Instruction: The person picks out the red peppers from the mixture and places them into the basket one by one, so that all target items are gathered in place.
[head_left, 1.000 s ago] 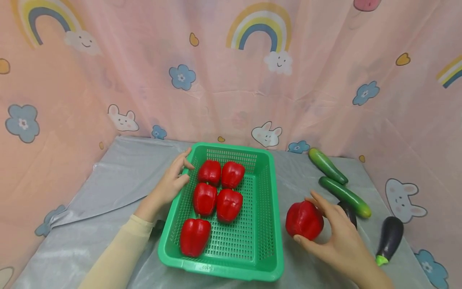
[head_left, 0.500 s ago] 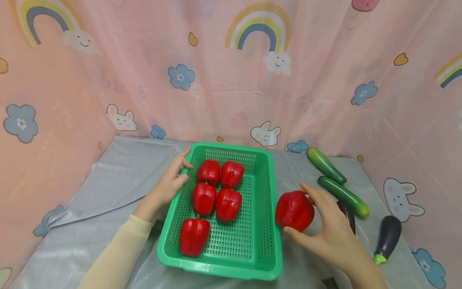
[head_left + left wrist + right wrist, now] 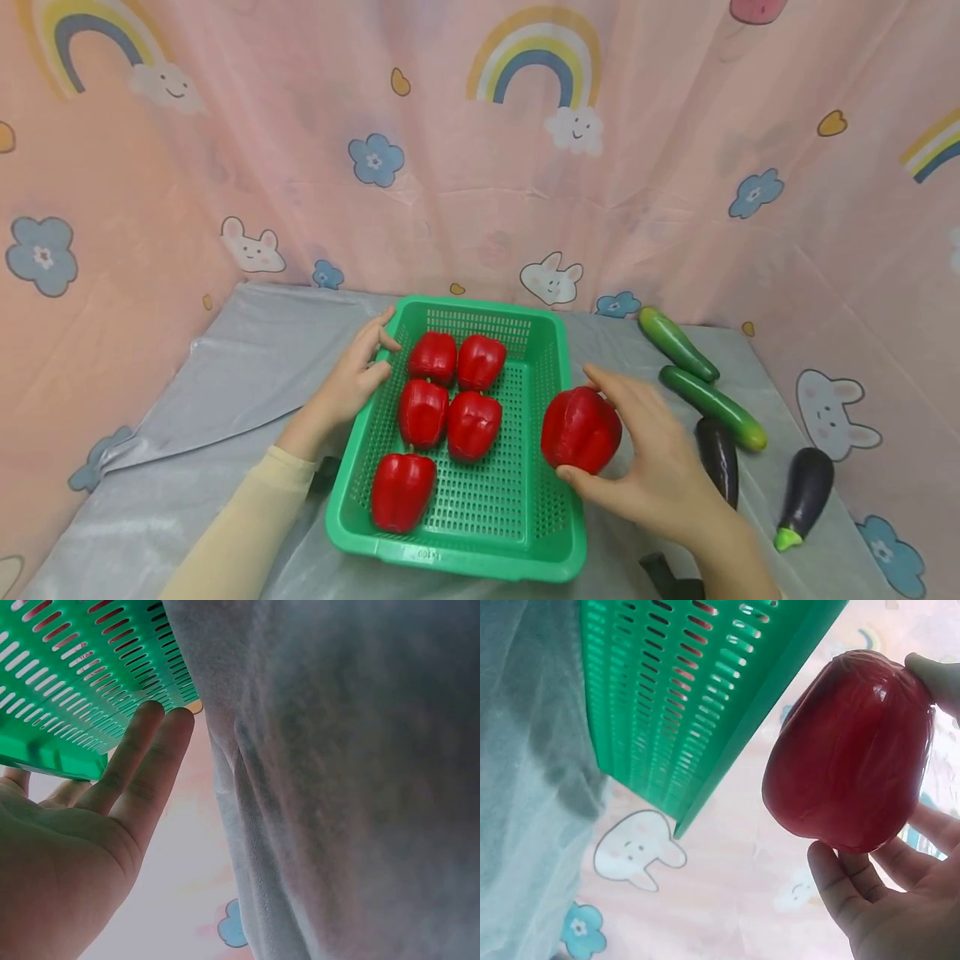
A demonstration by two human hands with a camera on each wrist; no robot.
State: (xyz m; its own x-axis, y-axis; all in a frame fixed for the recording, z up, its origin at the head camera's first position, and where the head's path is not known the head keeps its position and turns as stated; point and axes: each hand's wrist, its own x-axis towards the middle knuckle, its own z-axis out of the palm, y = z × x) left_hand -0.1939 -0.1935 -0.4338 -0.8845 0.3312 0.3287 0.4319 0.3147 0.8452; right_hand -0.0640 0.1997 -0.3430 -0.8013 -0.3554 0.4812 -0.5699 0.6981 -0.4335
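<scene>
My right hand point(image 3: 660, 450) pinches a glossy red bell pepper point(image 3: 581, 429) between thumb and fingers, over the right rim of a green plastic basket point(image 3: 457, 567). The right wrist view shows this bell pepper point(image 3: 851, 754) held off the basket's outer wall point(image 3: 667, 697). Inside the basket, several more red bell peppers point(image 3: 475, 425) lie along the left side and middle. At the left rim rests my left hand point(image 3: 352, 379); in the left wrist view, two straight fingers point(image 3: 154, 769) touch the basket's slotted side point(image 3: 82, 675).
Right of the basket lie two green cucumbers point(image 3: 712, 407) and two dark eggplants point(image 3: 806, 492), one of them close to my right wrist. Grey cloth point(image 3: 247, 367) covers the table. A pink printed curtain point(image 3: 450, 225) hangs at the back and sides.
My right hand has carried the bell pepper leftward and slightly up, from beside the basket to over its right rim. My left hand stays in place at the left rim.
</scene>
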